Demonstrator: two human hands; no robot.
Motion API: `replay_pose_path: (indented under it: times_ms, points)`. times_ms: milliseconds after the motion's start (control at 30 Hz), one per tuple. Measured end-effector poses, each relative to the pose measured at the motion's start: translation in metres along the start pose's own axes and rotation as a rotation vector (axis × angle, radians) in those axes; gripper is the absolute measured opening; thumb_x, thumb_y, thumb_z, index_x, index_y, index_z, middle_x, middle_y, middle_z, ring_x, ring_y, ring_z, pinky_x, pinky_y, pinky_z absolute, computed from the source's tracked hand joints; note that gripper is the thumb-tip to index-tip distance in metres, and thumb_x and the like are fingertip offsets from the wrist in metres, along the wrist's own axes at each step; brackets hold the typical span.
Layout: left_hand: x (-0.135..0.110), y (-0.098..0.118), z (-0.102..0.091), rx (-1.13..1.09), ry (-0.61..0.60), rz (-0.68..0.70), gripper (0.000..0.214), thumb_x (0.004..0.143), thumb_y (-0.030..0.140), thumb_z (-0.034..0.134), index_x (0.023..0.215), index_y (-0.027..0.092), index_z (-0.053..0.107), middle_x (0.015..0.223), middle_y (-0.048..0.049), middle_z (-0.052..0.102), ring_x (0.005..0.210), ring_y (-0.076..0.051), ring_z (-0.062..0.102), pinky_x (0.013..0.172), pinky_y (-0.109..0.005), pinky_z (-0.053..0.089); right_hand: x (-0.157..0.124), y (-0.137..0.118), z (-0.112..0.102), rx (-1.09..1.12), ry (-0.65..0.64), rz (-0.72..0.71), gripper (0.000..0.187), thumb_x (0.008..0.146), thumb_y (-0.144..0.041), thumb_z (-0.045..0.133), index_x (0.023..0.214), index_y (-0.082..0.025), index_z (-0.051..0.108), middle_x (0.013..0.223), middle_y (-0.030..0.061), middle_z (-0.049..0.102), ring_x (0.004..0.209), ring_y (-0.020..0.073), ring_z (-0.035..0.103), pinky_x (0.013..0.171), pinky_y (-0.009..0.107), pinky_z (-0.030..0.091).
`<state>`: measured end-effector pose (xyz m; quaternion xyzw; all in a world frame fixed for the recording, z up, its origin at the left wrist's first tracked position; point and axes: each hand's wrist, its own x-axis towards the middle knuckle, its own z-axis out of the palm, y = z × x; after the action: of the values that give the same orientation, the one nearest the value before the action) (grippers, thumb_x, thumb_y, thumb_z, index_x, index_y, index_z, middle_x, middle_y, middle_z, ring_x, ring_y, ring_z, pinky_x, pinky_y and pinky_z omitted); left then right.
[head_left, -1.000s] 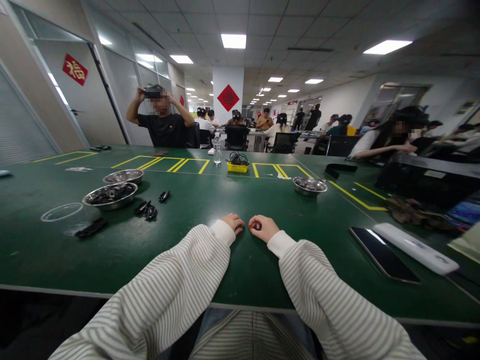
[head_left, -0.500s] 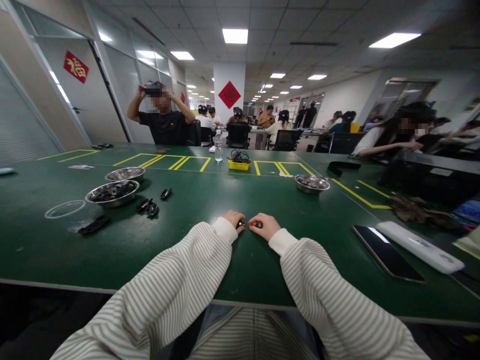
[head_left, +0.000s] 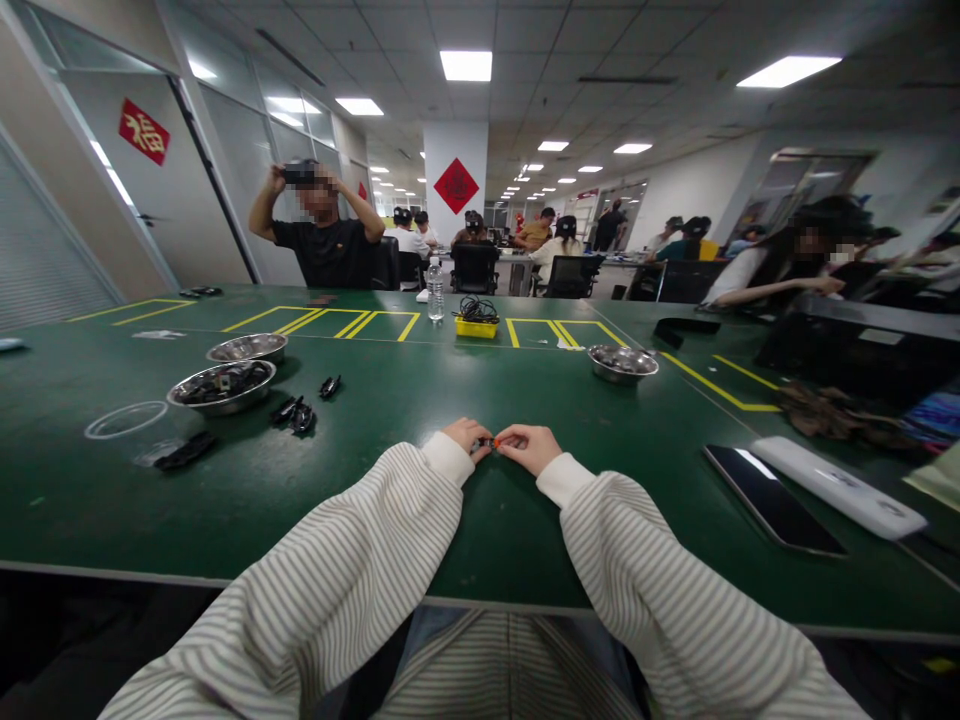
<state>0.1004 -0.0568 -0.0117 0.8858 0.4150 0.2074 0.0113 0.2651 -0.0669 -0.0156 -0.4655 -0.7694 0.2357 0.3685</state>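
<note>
My left hand (head_left: pixel 465 435) is closed on a small dark piece (head_left: pixel 485 443) with a shiny spot, mostly hidden by the fingers. Opposite it, my right hand (head_left: pixel 531 447) pinches a small orange-tipped piece (head_left: pixel 496 443). The two pieces meet, or nearly so, between my fingertips, just above the green table (head_left: pixel 517 540). They are too small to tell their kind. Left of my hands lie several black plastic parts (head_left: pixel 301 416) and one more black part (head_left: pixel 330 386).
Metal bowls stand at left: one (head_left: pixel 223 388) full of black parts, another (head_left: pixel 247 347) behind it. A third bowl (head_left: pixel 622 364) is at right. A phone (head_left: pixel 772 498) and a white device (head_left: pixel 836 485) lie near right. Farther back are a yellow box (head_left: pixel 477 327) of cables and a bottle (head_left: pixel 436 290).
My hands have come together; the gap between the dark piece and the orange-tipped piece has closed or nearly closed. The view has shifted slightly.
</note>
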Motion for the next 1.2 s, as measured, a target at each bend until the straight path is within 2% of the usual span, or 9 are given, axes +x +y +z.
replay_pose_path:
  times_ms: [167, 500, 667, 933, 1200]
  points:
    - [-0.002, 0.0022, -0.0019, -0.022, 0.048, 0.015, 0.016, 0.068, 0.022, 0.05, 0.082, 0.017, 0.055, 0.07, -0.0012, 0.053, 0.069, -0.012, 0.046, 0.066, -0.024, 0.038, -0.0004, -0.0033, -0.0007, 0.108, 0.01, 0.023, 0.013, 0.058, -0.019, 0.057, 0.069, -0.013, 0.061, 0.062, 0.0029, 0.063, 0.053, 0.0099, 0.056, 0.052, 0.02, 0.046]
    - [-0.0013, -0.0025, 0.0005, -0.052, 0.107, 0.07, 0.017, 0.069, 0.023, 0.048, 0.084, 0.016, 0.054, 0.075, -0.0025, 0.052, 0.069, -0.011, 0.046, 0.067, -0.024, 0.038, 0.0001, 0.0009, 0.0008, 0.228, 0.002, 0.038, 0.02, 0.061, -0.026, 0.056, 0.074, -0.012, 0.061, 0.068, 0.0059, 0.064, 0.059, 0.0122, 0.058, 0.059, 0.024, 0.048]
    - [-0.0014, -0.0032, 0.0019, -0.082, 0.159, 0.081, 0.018, 0.071, 0.025, 0.046, 0.084, 0.016, 0.055, 0.075, -0.0028, 0.052, 0.068, -0.011, 0.046, 0.066, -0.023, 0.039, -0.0003, 0.0002, 0.0005, 0.229, 0.029, 0.049, 0.021, 0.061, -0.028, 0.056, 0.073, -0.011, 0.061, 0.066, 0.006, 0.063, 0.056, 0.0121, 0.058, 0.057, 0.024, 0.049]
    - [0.0001, -0.0042, 0.0077, -0.242, 0.156, 0.041, 0.019, 0.071, 0.026, 0.048, 0.084, 0.016, 0.056, 0.072, -0.001, 0.052, 0.059, -0.007, 0.046, 0.058, -0.02, 0.04, -0.0038, -0.0069, -0.0004, 0.239, 0.075, 0.018, 0.021, 0.059, -0.031, 0.059, 0.07, -0.012, 0.059, 0.061, 0.005, 0.062, 0.053, 0.0123, 0.057, 0.051, 0.023, 0.048]
    - [-0.0021, -0.0012, 0.0027, -0.235, 0.166, 0.049, 0.022, 0.072, 0.025, 0.046, 0.091, 0.017, 0.053, 0.073, -0.0008, 0.053, 0.063, -0.008, 0.047, 0.062, -0.021, 0.041, -0.0025, -0.0047, 0.0008, 0.296, 0.078, 0.037, 0.022, 0.058, -0.033, 0.059, 0.067, -0.013, 0.057, 0.057, 0.004, 0.061, 0.051, 0.0136, 0.058, 0.048, 0.023, 0.048]
